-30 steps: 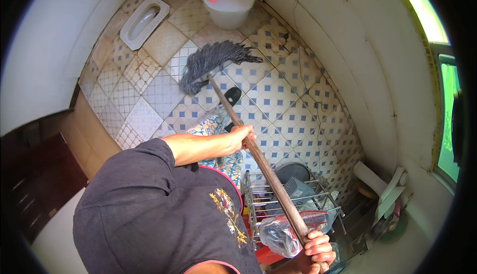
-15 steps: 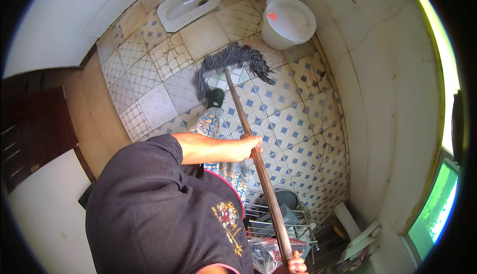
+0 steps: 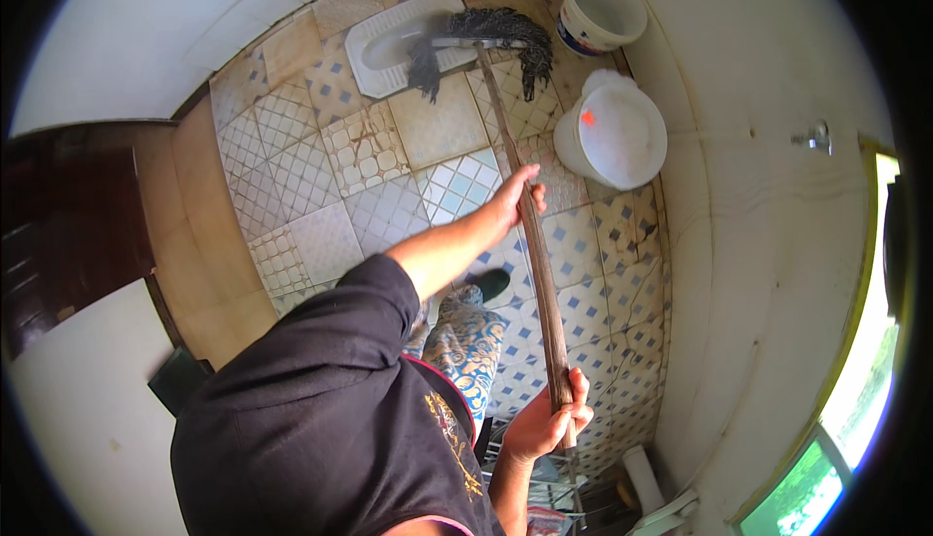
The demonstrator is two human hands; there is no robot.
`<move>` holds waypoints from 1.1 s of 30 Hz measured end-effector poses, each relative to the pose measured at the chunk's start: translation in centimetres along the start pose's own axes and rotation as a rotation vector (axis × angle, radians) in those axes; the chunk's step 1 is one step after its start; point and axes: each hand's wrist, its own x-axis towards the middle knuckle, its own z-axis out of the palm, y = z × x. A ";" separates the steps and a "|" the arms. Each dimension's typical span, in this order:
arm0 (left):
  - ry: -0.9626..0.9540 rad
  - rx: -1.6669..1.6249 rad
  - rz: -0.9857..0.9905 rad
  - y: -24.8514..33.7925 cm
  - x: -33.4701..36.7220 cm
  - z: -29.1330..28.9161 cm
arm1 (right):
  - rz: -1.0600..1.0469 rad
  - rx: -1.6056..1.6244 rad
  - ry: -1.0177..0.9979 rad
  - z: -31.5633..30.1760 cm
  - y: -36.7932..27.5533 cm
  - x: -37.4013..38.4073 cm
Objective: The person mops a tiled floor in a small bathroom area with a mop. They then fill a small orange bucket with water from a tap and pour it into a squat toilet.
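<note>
1. Mop head (image 3: 501, 24) has moved from the tiles nearer the feet to the far end, where it now overlaps the right end of the squat toilet (image 3: 365, 50).
2. Work thus seems shifted from the near floor to the toilet's edge; whether the strands touch the pan or hang just above it, this angle leaves unclear.
3. Left hand (image 3: 518, 196) has its fingers wrapped round the wooden handle (image 3: 544, 293) partway along; right hand (image 3: 556, 419) is clamped near the butt end.
4. Open bucket (image 3: 580, 35) stands just beside the mop's right strands, with a second white bucket (image 3: 622, 138) near it by the wall (image 3: 714, 196), limiting sideways room there.
5. Tiled floor (image 3: 439, 126) between toilet and dark shoe (image 3: 493, 285) offers the widest room for swinging.
</note>
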 end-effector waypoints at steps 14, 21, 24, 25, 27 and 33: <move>0.340 0.160 0.221 16.4 13.9 9.7 | 0.226 0.072 -0.055 10.7 7.3 17.2; 0.383 0.221 0.286 23.3 17.5 12.4 | 0.243 0.038 -0.105 16.7 9.1 22.8; 0.380 0.207 0.287 25.8 18.4 13.3 | 0.177 0.011 -0.183 18.7 9.9 24.1; 0.371 0.180 0.281 26.8 18.5 13.5 | 0.189 -0.010 -0.187 19.6 9.8 24.5; 0.314 0.169 0.312 28.8 18.9 13.7 | 0.174 -0.033 -0.207 21.7 10.0 25.4; 0.286 0.119 0.331 35.7 18.2 13.7 | 0.084 -0.161 -0.265 27.9 10.9 24.3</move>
